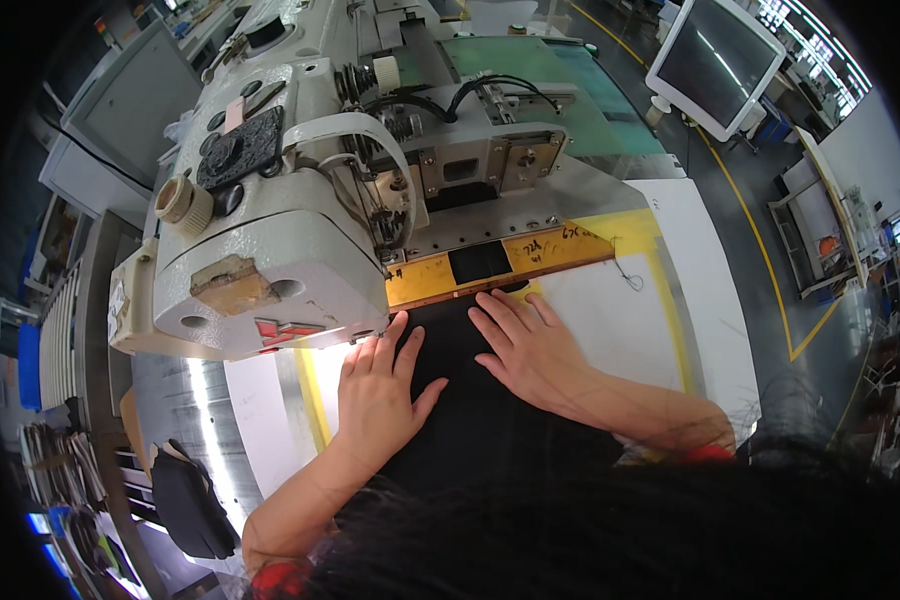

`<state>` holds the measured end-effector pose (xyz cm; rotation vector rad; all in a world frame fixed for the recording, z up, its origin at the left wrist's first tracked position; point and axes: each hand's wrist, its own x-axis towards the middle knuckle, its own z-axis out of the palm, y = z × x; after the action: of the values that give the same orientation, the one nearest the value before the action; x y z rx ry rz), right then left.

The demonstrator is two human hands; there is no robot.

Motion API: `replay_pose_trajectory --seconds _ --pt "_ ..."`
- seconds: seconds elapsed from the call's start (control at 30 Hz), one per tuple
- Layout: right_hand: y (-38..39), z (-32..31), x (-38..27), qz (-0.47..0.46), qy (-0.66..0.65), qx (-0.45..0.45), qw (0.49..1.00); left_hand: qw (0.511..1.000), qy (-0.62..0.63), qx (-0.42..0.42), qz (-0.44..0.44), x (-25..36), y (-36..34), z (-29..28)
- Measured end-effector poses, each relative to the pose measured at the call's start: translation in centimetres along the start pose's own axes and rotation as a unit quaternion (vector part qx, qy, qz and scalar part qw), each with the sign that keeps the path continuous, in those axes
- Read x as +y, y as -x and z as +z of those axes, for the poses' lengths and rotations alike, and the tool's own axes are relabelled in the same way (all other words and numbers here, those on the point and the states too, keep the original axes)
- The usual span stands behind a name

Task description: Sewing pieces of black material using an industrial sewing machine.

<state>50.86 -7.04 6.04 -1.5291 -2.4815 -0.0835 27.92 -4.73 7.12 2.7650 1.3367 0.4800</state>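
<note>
A piece of black fabric (pixel 460 400) lies flat under both of my hands and reaches up to the yellow bar (pixel 555 255) of the sewing machine (pixel 240 250). My left hand (pixel 382 385) rests on the fabric's left edge, fingers stretched out and thumb apart, with the fingertips near the machine head's lower corner. Pressed flat on the right side of the fabric is my right hand (pixel 530 350), its fingers spread just below the bar. Neither hand grips anything. The fabric's near end is hidden behind dark hair at the bottom.
White sheets edged with yellow tape (pixel 660 300) cover the work surface on both sides. At the lower left hangs a stack of dark fabric pieces (pixel 190 505). A monitor (pixel 715 65) stands at the far right, and a green plate (pixel 530 85) lies behind the machine.
</note>
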Motion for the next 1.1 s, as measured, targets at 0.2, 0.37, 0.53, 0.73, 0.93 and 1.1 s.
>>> replay_pose_trajectory --seconds 0.2,0.37,0.53,0.73,0.93,1.1 --pt "-0.29 0.09 -0.31 -0.036 0.025 0.003 0.999 1.0 -0.012 -0.019 -0.007 0.13 -0.15 -0.4" --pt "-0.71 0.36 0.0 -0.032 -0.012 -0.001 0.999 1.0 0.001 -0.013 -0.006 0.0 -0.08 -0.28" --pt "-0.51 0.38 0.08 -0.029 0.001 0.009 1.0 1.0 0.014 -0.003 -0.022 0.1 -0.02 -0.41" --pt "-0.41 0.24 0.04 -0.038 -0.008 0.026 0.999 1.0 0.003 -0.025 -0.006 0.31 0.1 -0.15" --pt "-0.45 0.45 0.15 -0.036 -0.015 0.027 0.999 1.0 0.014 0.003 0.008 0.07 0.22 -0.08" --pt "-0.52 -0.46 0.03 -0.042 0.027 0.015 0.999 0.999 0.032 -0.02 -0.011 0.14 0.13 -0.15"
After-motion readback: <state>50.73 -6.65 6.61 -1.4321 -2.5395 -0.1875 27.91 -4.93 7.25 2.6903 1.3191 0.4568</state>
